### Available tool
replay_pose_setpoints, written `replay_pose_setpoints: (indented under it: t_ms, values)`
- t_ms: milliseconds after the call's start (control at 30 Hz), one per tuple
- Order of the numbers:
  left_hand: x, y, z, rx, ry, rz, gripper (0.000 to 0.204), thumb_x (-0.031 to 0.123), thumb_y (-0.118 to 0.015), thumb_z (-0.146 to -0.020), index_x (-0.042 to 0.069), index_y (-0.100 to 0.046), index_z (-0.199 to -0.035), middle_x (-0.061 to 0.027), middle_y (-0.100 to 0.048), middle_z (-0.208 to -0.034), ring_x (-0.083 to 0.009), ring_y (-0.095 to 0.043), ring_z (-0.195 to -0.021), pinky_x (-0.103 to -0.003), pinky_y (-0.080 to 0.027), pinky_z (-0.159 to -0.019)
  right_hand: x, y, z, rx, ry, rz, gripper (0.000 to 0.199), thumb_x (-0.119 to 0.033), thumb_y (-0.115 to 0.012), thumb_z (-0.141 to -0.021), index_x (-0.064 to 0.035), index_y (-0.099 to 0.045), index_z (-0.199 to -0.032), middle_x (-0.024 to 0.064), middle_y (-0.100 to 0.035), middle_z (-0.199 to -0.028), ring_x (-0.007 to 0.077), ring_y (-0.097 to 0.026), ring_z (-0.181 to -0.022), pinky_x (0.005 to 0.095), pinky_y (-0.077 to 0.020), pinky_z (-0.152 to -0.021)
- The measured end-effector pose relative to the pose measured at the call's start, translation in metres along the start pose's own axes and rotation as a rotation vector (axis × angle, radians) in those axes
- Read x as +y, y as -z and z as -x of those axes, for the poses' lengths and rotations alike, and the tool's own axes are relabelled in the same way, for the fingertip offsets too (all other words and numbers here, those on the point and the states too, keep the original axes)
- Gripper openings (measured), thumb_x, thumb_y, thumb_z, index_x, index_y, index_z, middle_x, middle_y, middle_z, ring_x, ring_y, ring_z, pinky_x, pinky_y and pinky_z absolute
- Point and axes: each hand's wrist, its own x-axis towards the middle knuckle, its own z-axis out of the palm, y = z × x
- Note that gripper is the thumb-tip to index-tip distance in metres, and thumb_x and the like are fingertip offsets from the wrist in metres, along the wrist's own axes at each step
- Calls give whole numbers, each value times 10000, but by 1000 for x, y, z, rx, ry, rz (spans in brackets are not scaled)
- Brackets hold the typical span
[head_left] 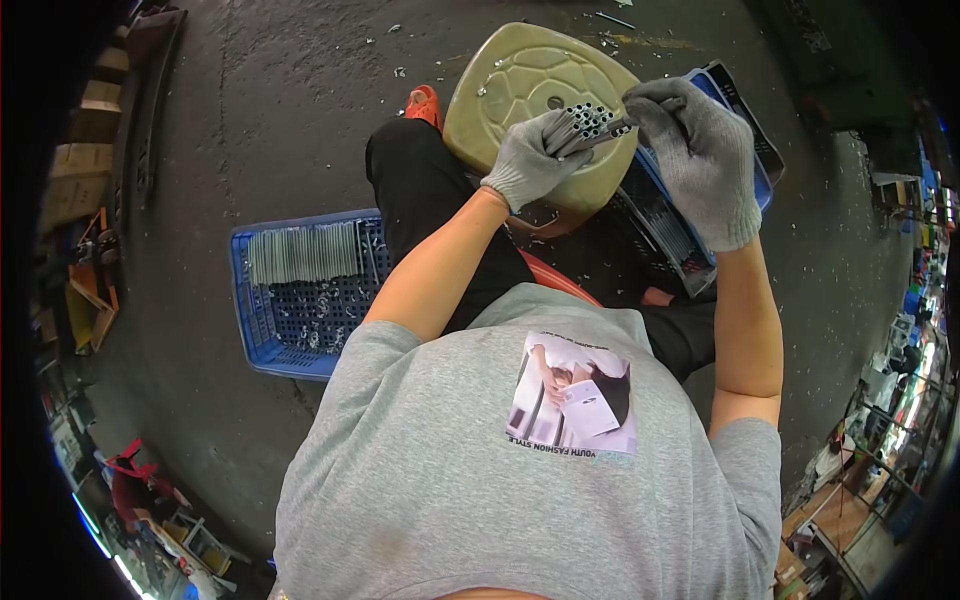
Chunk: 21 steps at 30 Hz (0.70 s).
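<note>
My left hand (pixel 528 162), in a grey knit glove, is wrapped round a bundle of short metal tubes (pixel 588 122). The tubes' round open ends point up and to the right, over a yellowish plastic stool (pixel 505 85) between my knees. Close to those ends is my right hand (pixel 706 165), gloved alike, with thumb and fingers drawn together in a pinch. A tube sticks out from the bundle toward its fingertips. Whatever the pinch holds is too small or hidden to make out.
On the floor to my left stands a blue plastic basket (pixel 290 362) with a row of metal tubes (pixel 305 252) and loose shavings. Right of the stool are a blue tray (pixel 764 188) and a black crate (pixel 697 281) with more tubes. Metal scraps are scattered on the floor.
</note>
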Motion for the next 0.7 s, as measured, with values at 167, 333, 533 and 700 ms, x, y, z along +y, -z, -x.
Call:
replay_pose_setpoints:
  t_ms: [167, 333, 533, 700]
  values:
    - [2, 1, -1, -8, 51, 33, 315, -4, -743, -772, 12, -609, -1057, -31, -720, -997, -75, -674, -861, -173, -520, -735, 4, -10, 7, 174, -71, -171, 119, 30, -602, -895, 8, -668, -991, 39, -688, -806, 70, -560, -646, 167, -444, -593]
    - [13, -2, 2, 47, 72, 8, 283, 23, -763, -722, 2, -626, -968, 11, -689, -877, -63, -603, -730, -190, -495, -670, -2, 1, 3, 143, -40, -99, 96, 4, -596, -912, 15, -665, -978, 36, -676, -767, 50, -525, -604, 164, -410, -541]
    - [-1, -4, 2, 60, 56, 90, 281, 35, -761, -727, 13, -634, -977, 12, -692, -881, -75, -616, -736, -197, -498, -668, -4, 12, -2, 320, -57, -334, 99, -55, -611, -925, -15, -688, -973, 15, -665, -718, 34, -500, -545, 154, -369, -471]
    - [6, 1, 2, 26, 36, -43, 290, 50, -763, -733, 22, -636, -993, 4, -700, -898, -83, -628, -747, -204, -501, -670, 11, 1, -1, 311, -193, -379, 82, -64, -639, -904, -19, -690, -949, 22, -666, -702, 45, -514, -535, 160, -378, -464]
